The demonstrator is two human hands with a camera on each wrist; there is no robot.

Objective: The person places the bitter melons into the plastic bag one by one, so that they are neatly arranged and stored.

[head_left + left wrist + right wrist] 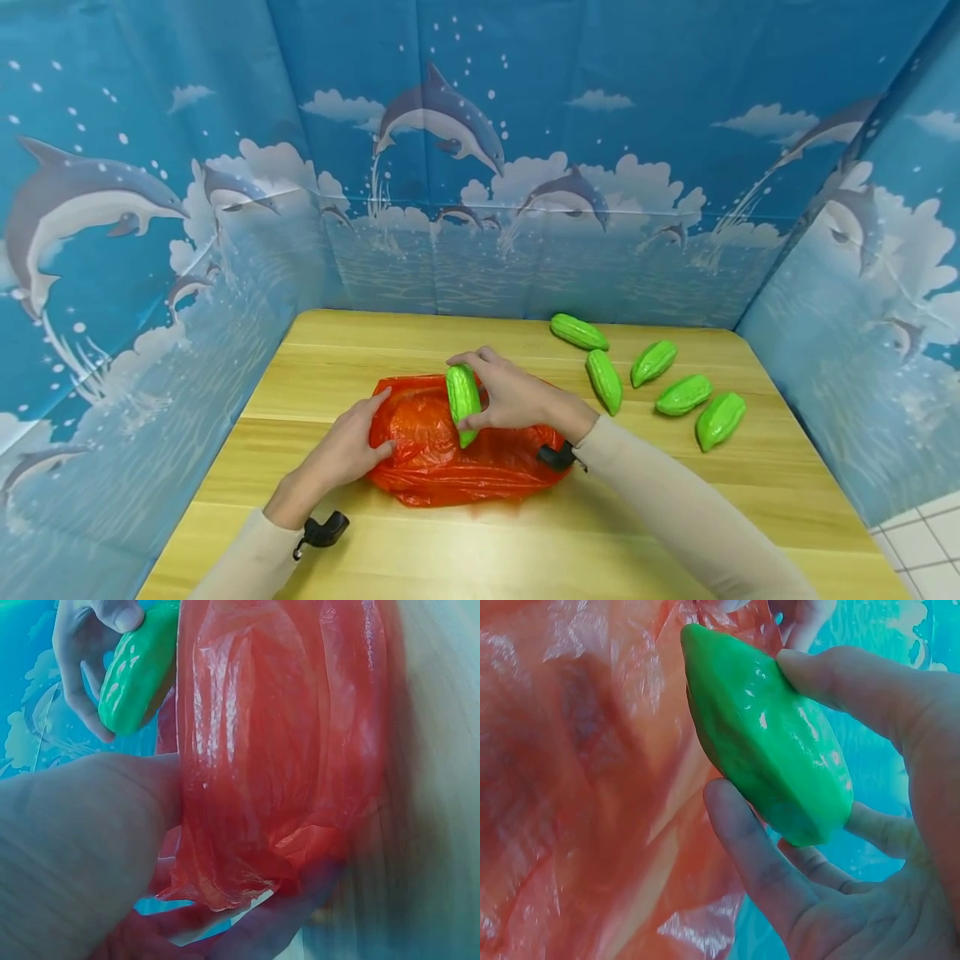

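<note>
A red plastic bag (420,479) lies on the wooden table with its mouth spread. My left hand (341,450) grips the bag's left end, the thumb in at the mouth and the other fingers round the outside (255,930). Over the bag, my right hand (513,398) holds a bright green, ridged bitter melon (463,398) between thumb and fingers. In the right wrist view, this glossy bitter melon (769,735) has a tapered tip that points toward the bag. What is inside the bag is hard to make out through the film.
To the right on the table (480,550) lie several more green bitter melons; one (579,332) is by the back edge and another (720,421) farthest right. Dolphin-printed cloth (480,250) walls the table at the back and both sides.
</note>
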